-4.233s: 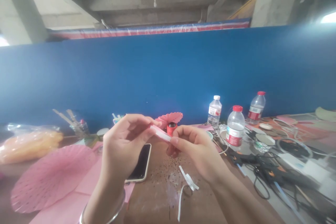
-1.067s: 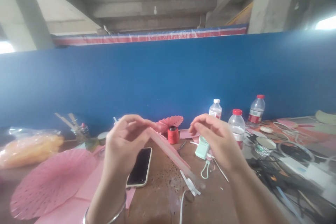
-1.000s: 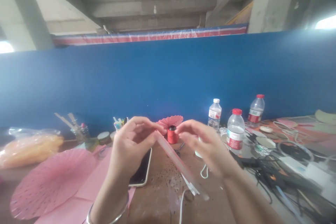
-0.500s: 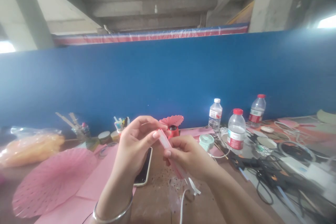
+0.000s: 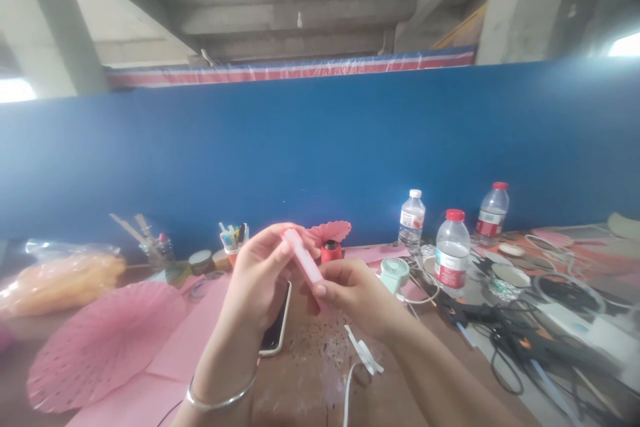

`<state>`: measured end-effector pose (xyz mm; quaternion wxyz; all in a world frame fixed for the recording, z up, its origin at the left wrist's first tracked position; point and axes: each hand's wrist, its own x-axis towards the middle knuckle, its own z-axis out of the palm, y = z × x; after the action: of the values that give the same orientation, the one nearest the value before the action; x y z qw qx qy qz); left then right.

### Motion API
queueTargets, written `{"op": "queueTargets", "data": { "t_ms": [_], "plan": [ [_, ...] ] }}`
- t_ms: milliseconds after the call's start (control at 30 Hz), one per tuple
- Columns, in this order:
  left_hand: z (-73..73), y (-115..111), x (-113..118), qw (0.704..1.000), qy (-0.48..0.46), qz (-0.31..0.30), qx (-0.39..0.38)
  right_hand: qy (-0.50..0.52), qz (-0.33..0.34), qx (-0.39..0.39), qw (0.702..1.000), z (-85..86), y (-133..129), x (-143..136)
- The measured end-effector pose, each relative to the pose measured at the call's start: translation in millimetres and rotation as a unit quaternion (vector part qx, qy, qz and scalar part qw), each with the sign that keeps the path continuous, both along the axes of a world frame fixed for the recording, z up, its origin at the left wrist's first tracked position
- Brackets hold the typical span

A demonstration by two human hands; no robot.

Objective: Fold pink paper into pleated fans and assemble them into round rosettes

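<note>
A narrow bundle of folded pink paper (image 5: 304,257) is held up slantwise above the table, between both hands. Its upper end is pinched by my left hand (image 5: 257,273), with the thumb along its near side. My right hand (image 5: 357,293) grips the lower end between thumb and fingers. Some of the fingers are hidden behind the paper. Just behind the hands stands a red object with a dark round top (image 5: 331,250), and a scalloped pink paper piece (image 5: 333,231) is beside it. A phone (image 5: 275,330) lies under my left hand.
At left, a round pleated pink paper fan (image 5: 105,340) lies near a plastic bag (image 5: 60,273). Several bottles, including a red-capped water bottle (image 5: 453,253), stand at right by a mint handheld fan (image 5: 394,272). Tangled black cables (image 5: 520,340) and a white cable (image 5: 349,387) lie on the table.
The folded pink paper has shifted up and left, so less of it hangs below my right hand. My left thumb has moved left and down along it.
</note>
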<state>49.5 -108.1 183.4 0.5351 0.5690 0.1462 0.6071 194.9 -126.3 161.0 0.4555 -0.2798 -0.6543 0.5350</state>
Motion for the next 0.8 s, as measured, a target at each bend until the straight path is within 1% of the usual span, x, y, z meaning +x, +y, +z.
{"op": "queueTargets", "data": {
  "t_ms": [67, 167, 267, 300, 333, 400, 467, 500, 567, 600, 700, 767, 800],
  "plan": [
    [2.6, 1.7, -2.7, 0.999, -0.030, 0.030, -0.001, -0.009, 0.012, 0.012, 1.000, 1.6, -0.3, 0.4],
    [4.8, 2.9, -5.9, 0.998, -0.033, 0.047, 0.006, -0.016, -0.015, 0.016, 1.000, 1.3, -1.9, -0.9],
    [5.2, 1.4, -6.5, 0.998, -0.009, 0.050, 0.021, -0.064, -0.030, 0.044, 0.997, 0.6, -2.2, 1.4],
    [5.2, 0.4, -6.4, 0.998, 0.006, 0.059, 0.028, -0.087, -0.036, 0.063, 0.994, 0.9, -1.7, 3.9],
    [5.4, -0.8, -6.2, 0.995, 0.027, 0.082, 0.039, -0.111, -0.047, 0.086, 0.989, 1.5, -1.0, 7.2],
    [5.6, -3.5, -5.2, 0.980, 0.112, 0.148, 0.068, -0.150, -0.082, 0.133, 0.976, 3.7, 0.2, 15.1],
    [5.1, -6.7, -2.7, 0.945, 0.222, 0.216, 0.104, -0.154, -0.150, 0.171, 0.962, 6.4, -0.2, 22.4],
    [4.4, -8.3, -0.7, 0.926, 0.268, 0.238, 0.123, -0.144, -0.185, 0.187, 0.954, 7.8, -1.5, 24.9],
    [2.3, -11.7, 4.3, 0.896, 0.317, 0.268, 0.155, -0.119, -0.244, 0.213, 0.939, 10.2, -6.0, 26.8],
    [1.0, -13.4, 6.9, 0.888, 0.326, 0.279, 0.169, -0.110, -0.257, 0.224, 0.934, 11.2, -8.8, 26.2],
    [-2.0, -18.0, 12.9, 0.878, 0.335, 0.284, 0.191, -0.097, -0.255, 0.228, 0.935, 12.5, -15.8, 20.9],
    [-2.5, -20.0, 14.8, 0.882, 0.330, 0.279, 0.185, -0.084, -0.272, 0.235, 0.930, 12.1, -17.3, 17.1],
    [-2.3, -20.6, 15.4, 0.888, 0.323, 0.275, 0.178, -0.073, -0.293, 0.246, 0.921, 11.7, -17.4, 15.8]
  ]
}}
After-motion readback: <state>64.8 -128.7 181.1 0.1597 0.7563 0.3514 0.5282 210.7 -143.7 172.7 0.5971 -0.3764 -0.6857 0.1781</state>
